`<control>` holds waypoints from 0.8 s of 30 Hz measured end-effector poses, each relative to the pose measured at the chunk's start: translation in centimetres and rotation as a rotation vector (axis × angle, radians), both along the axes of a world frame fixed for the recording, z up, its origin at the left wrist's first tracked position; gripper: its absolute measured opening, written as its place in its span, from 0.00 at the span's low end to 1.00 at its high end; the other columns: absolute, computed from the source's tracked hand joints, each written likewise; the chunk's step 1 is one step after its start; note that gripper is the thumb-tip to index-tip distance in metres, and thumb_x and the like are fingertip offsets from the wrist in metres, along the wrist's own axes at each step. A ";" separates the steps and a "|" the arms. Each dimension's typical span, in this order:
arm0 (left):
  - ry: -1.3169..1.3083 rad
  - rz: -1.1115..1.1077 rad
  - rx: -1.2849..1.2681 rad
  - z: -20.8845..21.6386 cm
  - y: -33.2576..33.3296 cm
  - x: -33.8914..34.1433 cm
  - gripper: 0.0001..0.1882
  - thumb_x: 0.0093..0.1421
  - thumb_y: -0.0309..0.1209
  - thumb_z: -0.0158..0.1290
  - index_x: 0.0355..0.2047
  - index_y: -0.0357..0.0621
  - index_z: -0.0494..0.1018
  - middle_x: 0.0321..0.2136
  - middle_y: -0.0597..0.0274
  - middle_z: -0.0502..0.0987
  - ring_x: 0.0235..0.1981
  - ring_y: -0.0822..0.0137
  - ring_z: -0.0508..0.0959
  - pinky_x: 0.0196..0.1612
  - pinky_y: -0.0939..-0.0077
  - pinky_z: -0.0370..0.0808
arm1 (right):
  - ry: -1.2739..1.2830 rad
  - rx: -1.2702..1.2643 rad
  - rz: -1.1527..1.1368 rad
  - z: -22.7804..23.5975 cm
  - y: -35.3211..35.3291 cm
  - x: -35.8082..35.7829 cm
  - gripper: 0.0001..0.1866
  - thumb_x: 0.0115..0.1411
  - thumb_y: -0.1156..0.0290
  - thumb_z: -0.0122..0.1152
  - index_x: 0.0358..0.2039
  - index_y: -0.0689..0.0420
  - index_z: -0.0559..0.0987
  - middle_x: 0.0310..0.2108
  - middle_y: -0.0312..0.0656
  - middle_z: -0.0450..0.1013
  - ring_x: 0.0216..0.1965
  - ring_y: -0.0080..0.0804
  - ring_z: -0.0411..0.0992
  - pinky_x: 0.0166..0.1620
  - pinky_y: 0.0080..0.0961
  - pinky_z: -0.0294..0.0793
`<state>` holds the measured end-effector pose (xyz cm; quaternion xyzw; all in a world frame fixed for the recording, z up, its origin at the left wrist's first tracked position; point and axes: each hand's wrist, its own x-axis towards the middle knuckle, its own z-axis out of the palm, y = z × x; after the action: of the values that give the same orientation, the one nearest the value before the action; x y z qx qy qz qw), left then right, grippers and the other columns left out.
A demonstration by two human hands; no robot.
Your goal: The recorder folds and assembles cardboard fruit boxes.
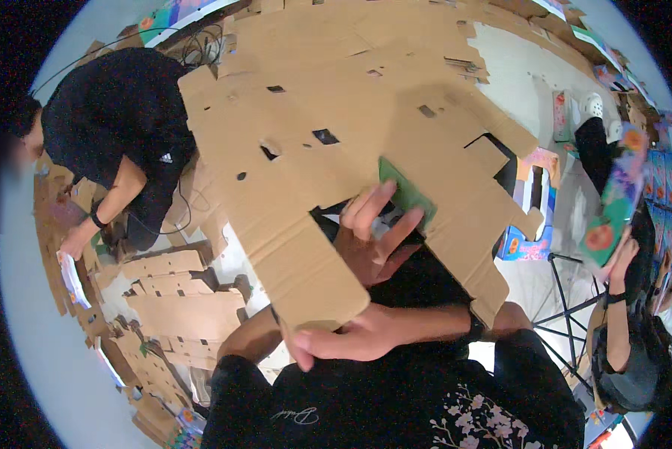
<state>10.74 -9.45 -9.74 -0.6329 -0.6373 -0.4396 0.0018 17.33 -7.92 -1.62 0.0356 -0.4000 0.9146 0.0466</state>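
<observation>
A large brown cardboard sheet (336,97) with folds, slots and small holes lies across my lap and stretches away from me. My left hand (366,239) comes up through a notch in its near side, fingers bent against a flat green piece (404,193) that lies on the cardboard. Whether that piece is a pad or a card cannot be made out. My right hand (351,337) reaches across to the left, thumb and fingers closed on the sheet's near left flap. Cardboard hides most of my left forearm.
At left, a person in black (119,112) bends over a small printed piece (72,278). At right, another person's hand (620,258) holds a colourful printed box (616,202). A black metal stand (568,314), an open printed box (530,206) and stacked cardboard (190,322) surround me.
</observation>
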 end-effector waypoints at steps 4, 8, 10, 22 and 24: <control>-0.052 -0.067 -0.096 1.3 4.1 -0.4 0.43 0.38 0.20 0.61 0.60 0.45 0.68 0.61 0.45 0.64 0.59 0.42 0.67 0.59 0.52 0.69 | -0.015 0.069 0.011 -0.2 -1.7 -0.7 0.10 0.67 0.69 0.54 0.30 0.60 0.76 0.25 0.36 0.73 0.29 0.26 0.71 0.33 0.24 0.71; -0.144 -0.191 -0.176 1.6 4.0 -1.4 0.39 0.40 0.19 0.58 0.58 0.43 0.69 0.60 0.53 0.68 0.61 0.48 0.67 0.60 0.52 0.68 | -0.008 0.377 -0.050 -0.7 -0.6 0.3 0.08 0.65 0.69 0.58 0.32 0.60 0.77 0.26 0.37 0.73 0.29 0.27 0.72 0.34 0.25 0.71; -0.228 -0.234 -0.196 1.3 3.1 -1.5 0.33 0.44 0.20 0.59 0.55 0.42 0.72 0.56 0.57 0.73 0.59 0.51 0.71 0.59 0.55 0.70 | -0.018 0.409 0.002 -1.2 1.2 2.4 0.10 0.60 0.64 0.65 0.32 0.56 0.77 0.24 0.37 0.73 0.26 0.28 0.72 0.31 0.27 0.72; -0.855 -0.453 -0.252 1.0 -11.1 -3.2 0.23 0.53 0.28 0.64 0.48 0.31 0.75 0.48 0.41 0.78 0.53 0.41 0.77 0.56 0.52 0.74 | -0.842 0.665 -1.280 -9.2 6.7 22.0 0.20 0.56 0.75 0.63 0.48 0.56 0.68 0.38 0.42 0.65 0.40 0.40 0.69 0.47 0.39 0.74; -0.878 -0.404 -0.297 1.5 -13.0 -3.4 0.23 0.54 0.31 0.63 0.47 0.29 0.75 0.47 0.38 0.78 0.52 0.38 0.77 0.56 0.46 0.73 | -0.783 0.311 -1.220 -9.3 5.9 22.9 0.21 0.57 0.74 0.61 0.50 0.56 0.67 0.41 0.43 0.65 0.43 0.41 0.69 0.49 0.40 0.72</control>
<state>7.31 -22.41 -8.21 -0.4923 -0.4983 -0.5605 -0.4417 40.21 -2.06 -10.88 -0.5154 -0.4612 0.6048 0.3949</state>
